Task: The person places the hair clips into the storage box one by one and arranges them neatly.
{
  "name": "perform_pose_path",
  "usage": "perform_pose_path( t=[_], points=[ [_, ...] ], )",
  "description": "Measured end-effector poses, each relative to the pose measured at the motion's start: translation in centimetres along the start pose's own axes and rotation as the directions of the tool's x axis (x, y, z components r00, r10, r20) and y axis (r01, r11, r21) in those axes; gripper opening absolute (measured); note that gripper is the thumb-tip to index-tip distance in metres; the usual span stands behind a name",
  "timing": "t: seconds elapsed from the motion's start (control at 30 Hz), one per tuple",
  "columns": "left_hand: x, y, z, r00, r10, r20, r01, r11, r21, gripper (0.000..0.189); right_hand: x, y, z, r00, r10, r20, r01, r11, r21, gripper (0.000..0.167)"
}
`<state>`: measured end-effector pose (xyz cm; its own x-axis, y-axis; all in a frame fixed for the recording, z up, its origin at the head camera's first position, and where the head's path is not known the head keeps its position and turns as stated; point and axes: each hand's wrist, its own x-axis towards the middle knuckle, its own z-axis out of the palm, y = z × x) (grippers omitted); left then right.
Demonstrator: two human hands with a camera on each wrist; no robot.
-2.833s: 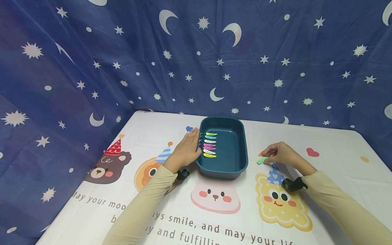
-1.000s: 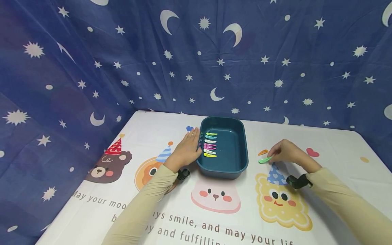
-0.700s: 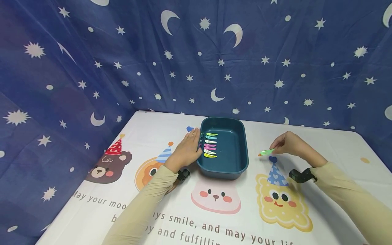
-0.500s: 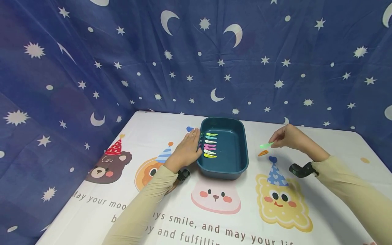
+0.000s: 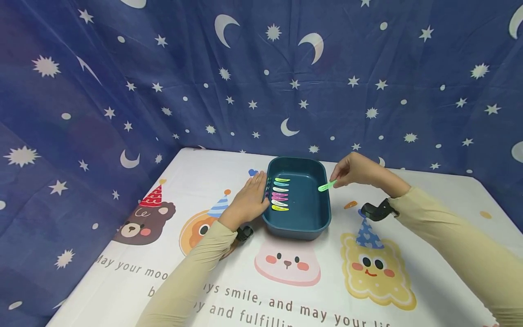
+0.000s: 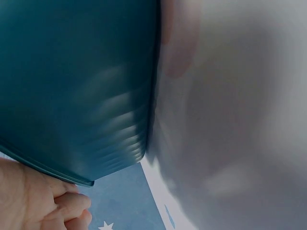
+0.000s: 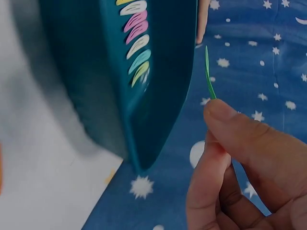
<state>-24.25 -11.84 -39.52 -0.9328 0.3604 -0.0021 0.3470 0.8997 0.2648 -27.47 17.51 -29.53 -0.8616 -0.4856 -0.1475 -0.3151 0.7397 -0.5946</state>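
Observation:
Between thumb and forefinger, my right hand (image 5: 354, 170) pinches a green snap hair clip (image 5: 326, 186), which hangs over the right rim of a dark teal bin (image 5: 296, 233). The right wrist view shows this clip edge-on, a thin green strip above the thumb tip. Inside the bin, near its left wall, several hair clips lie in a column, from a yellow clip (image 5: 280, 208) in front to a yellow-green clip (image 5: 282, 180) at the back. Against the bin's left rim rests my left hand (image 5: 246, 202), fingers extended along it. An orange hair clip (image 5: 350, 205) lies on the table right of the bin.
A white tablecloth (image 5: 196, 172) with printed cartoon figures and lettering covers the table. Behind and to the left hangs a dark blue curtain (image 5: 253, 122) with moons and stars. Each wrist wears a black camera mount (image 5: 380, 210).
My right hand has picked up the green clip beside the orange one, lifted it and carried it left to the bin's right rim. The left hand stays in place.

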Motion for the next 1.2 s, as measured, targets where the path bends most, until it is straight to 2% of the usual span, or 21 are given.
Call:
perform_pose_path(
  t=[0.13,0.3,0.47,0.53,0.8,1.2],
  points=[
    [0.1,-0.1,0.1,1.0,0.003,-0.005,-0.003,1.0,-0.001,0.07,1.4,-1.0,0.7,0.998,-0.052,0.045,0.051,0.998,0.026,0.008],
    [0.0,-0.1,0.0,1.0,0.012,-0.01,-0.012,0.999,-0.051,0.07,3.3,-1.7,1.9,0.99,-0.104,0.093,0.101,0.994,0.038,0.008],
    [0.1,-0.3,0.2,0.999,0.021,-0.023,-0.023,0.996,-0.082,0.071,5.2,-2.3,3.3,0.977,-0.146,0.153,0.14,0.989,0.046,0.009],
    [0.1,-0.3,0.2,0.999,0.021,-0.025,-0.023,0.997,-0.067,0.071,5.9,-2.6,4.0,0.971,-0.157,0.179,0.151,0.987,0.047,0.009],
    [-0.1,-0.1,-0.1,1.0,0.015,-0.003,-0.015,1.0,0.012,0.07,7.7,-3.3,6.6,0.95,-0.152,0.274,0.145,0.988,0.047,0.007],
    [0.0,-0.3,0.0,0.999,0.038,-0.015,-0.038,0.999,0.012,0.069,9.4,-3.3,9.6,0.937,-0.134,0.323,0.141,0.99,0.004,0.009]
  ],
)
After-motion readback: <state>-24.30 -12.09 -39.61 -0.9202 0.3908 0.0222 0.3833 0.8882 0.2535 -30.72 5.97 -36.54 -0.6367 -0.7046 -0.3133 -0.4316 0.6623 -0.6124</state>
